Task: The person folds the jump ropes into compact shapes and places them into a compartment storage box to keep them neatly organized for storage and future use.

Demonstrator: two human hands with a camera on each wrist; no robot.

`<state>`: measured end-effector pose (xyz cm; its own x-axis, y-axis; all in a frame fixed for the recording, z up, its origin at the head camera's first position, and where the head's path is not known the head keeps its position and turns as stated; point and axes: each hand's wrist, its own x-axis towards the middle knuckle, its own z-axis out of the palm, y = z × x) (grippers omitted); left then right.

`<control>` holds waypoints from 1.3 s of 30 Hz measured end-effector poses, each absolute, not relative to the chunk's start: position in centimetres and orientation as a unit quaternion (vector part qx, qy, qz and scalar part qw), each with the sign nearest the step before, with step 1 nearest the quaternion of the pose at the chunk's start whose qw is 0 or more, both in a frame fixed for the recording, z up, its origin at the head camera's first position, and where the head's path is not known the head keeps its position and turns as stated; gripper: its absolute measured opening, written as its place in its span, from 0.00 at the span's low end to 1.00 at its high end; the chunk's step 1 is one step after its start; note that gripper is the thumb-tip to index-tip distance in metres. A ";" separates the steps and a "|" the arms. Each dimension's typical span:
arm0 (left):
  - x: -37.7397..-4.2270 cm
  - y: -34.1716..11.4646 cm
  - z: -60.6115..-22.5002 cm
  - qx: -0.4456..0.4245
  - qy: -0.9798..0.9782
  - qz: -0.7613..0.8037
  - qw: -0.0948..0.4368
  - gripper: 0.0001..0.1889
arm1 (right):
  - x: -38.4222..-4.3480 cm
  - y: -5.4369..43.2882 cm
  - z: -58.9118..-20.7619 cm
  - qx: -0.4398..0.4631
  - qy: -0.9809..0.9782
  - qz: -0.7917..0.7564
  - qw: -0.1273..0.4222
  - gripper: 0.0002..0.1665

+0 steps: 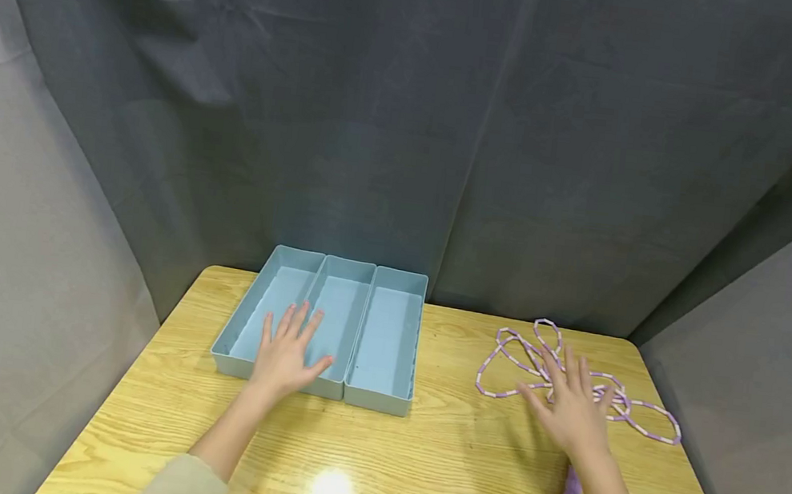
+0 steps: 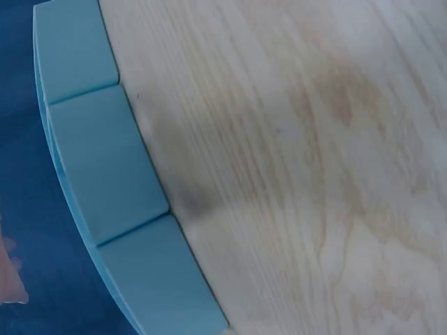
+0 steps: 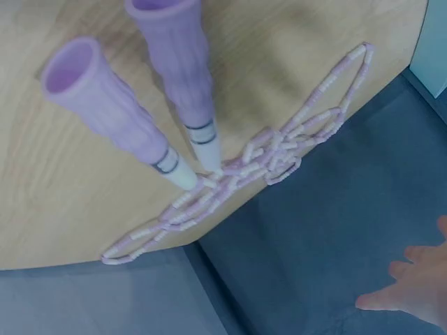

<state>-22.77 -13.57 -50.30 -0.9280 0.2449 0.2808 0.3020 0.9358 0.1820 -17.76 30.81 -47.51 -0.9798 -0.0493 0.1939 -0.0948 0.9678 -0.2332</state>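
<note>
Fingers spread, my left hand [image 1: 285, 360] is over the front of the left and middle of three light-blue trays [image 1: 377, 400] standing side by side. The left wrist view shows their front walls [image 2: 108, 167] and a bit of the hand [image 2: 8, 276]. My right hand [image 1: 572, 414], also spread and holding nothing, overlaps a beaded jump rope [image 1: 481, 375] in purple and white. The rope lies in loose loops. Its two purple handles [image 3: 181, 66] lie alongside each other in the right wrist view; in the head view, the right forearm partly covers them.
The wooden table [image 1: 439, 461] has its back edge against a dark grey curtain [image 1: 381, 117]. Pale grey cloth panels [image 1: 41, 242] close in the left and right sides. Bright light reflects off the table's front middle.
</note>
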 end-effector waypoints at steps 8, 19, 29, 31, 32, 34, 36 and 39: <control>-22.5 -11.6 -51.8 -0.153 -0.960 -0.145 0.183 0.36 | -17.2 31.2 -48.8 0.035 -0.976 0.136 0.163 0.40; -22.0 -8.2 -53.5 -0.203 -0.927 -0.191 0.251 0.30 | -16.4 32.1 -50.5 0.018 -0.965 0.152 0.213 0.31; -21.6 -4.6 -54.5 -0.246 -0.912 -0.196 0.263 0.27 | -15.0 33.3 -52.3 -0.006 -0.965 0.170 0.197 0.27; -21.4 -3.9 -54.6 -0.254 -0.912 -0.193 0.260 0.27 | -14.7 33.6 -52.6 -0.012 -0.965 0.174 0.194 0.27; -21.2 -3.5 -54.7 -0.257 -0.911 -0.193 0.259 0.26 | -14.5 33.7 -52.8 -0.016 -0.965 0.176 0.193 0.27; -21.0 -2.7 -54.8 -0.266 -0.910 -0.187 0.259 0.25 | -14.3 34.1 -53.2 -0.024 -0.963 0.181 0.200 0.27; -20.8 -1.9 -55.1 -0.278 -0.906 -0.184 0.260 0.25 | -13.9 34.6 -53.6 -0.035 -0.961 0.187 0.203 0.26; -20.5 -1.2 -55.6 -0.299 -0.894 -0.179 0.282 0.23 | -13.7 34.9 -54.1 -0.045 -0.959 0.189 0.206 0.25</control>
